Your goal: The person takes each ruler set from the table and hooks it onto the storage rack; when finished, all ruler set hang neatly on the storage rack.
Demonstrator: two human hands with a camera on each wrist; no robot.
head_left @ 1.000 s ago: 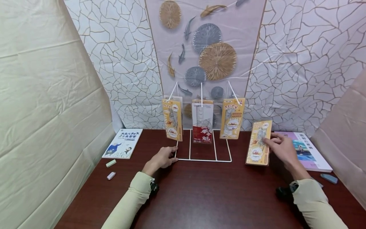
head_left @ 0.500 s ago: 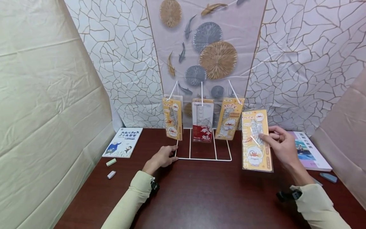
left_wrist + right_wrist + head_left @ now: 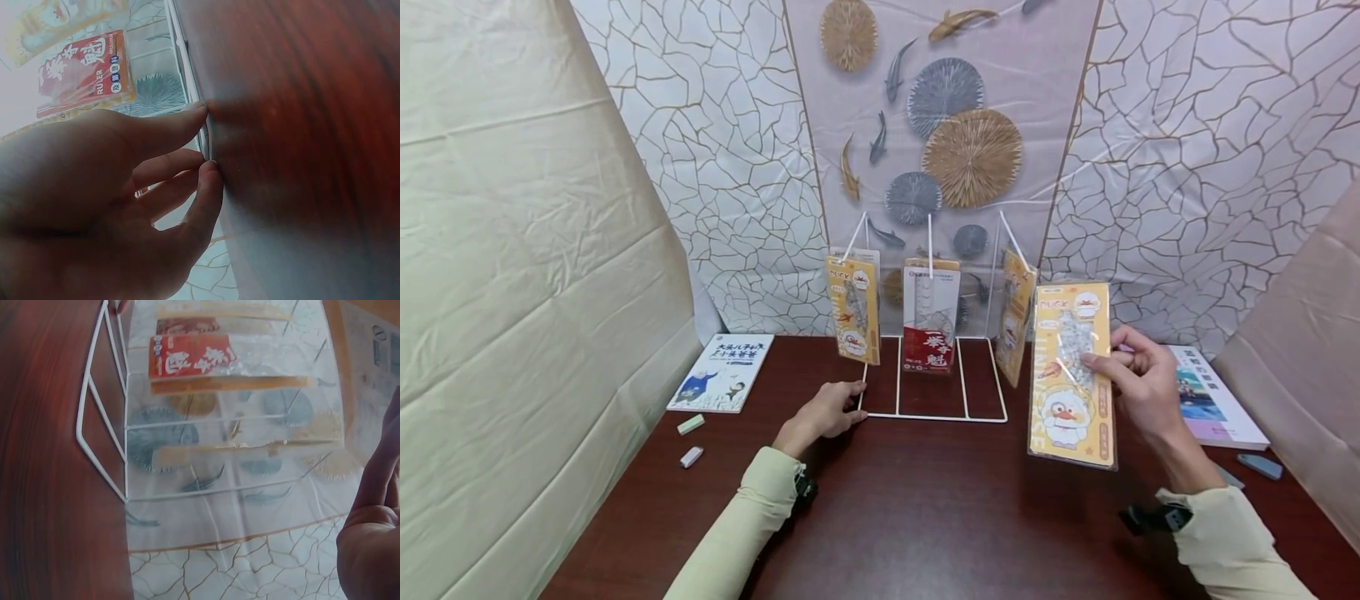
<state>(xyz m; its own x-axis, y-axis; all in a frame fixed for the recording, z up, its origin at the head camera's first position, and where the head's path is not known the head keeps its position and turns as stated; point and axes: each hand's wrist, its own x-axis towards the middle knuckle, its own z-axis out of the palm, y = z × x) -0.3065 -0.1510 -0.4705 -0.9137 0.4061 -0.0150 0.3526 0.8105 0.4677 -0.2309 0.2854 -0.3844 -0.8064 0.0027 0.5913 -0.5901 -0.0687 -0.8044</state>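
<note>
A white wire display rack [image 3: 932, 417] stands on the table, with its base frame lying flat. Thumb and fingertips of my left hand [image 3: 826, 410] hold its front left corner; the left wrist view shows them around the wire. My right hand [image 3: 1142, 383] pinches a yellow DUCK ruler set pack [image 3: 1063, 408] by its right edge, thumb in front, off the table and right of the rack. On the rack's hooks hang a yellow pack [image 3: 854, 312] at left, a white and red ruler pack [image 3: 931, 321] in the middle and another yellow pack [image 3: 1015, 321], turned nearly edge-on, at right.
A thin picture book [image 3: 722, 373] lies at the left, with two small erasers [image 3: 692, 425] in front of it. At the right, a pink and white book [image 3: 1206, 396] is partly behind my right hand, and a blue-grey object [image 3: 1261, 466] lies before it.
My right hand has lifted the yellow pack and brought it nearer, front facing me. The right-hand hanging pack has swung and turned edge-on. My left hand stays at the rack's corner.
</note>
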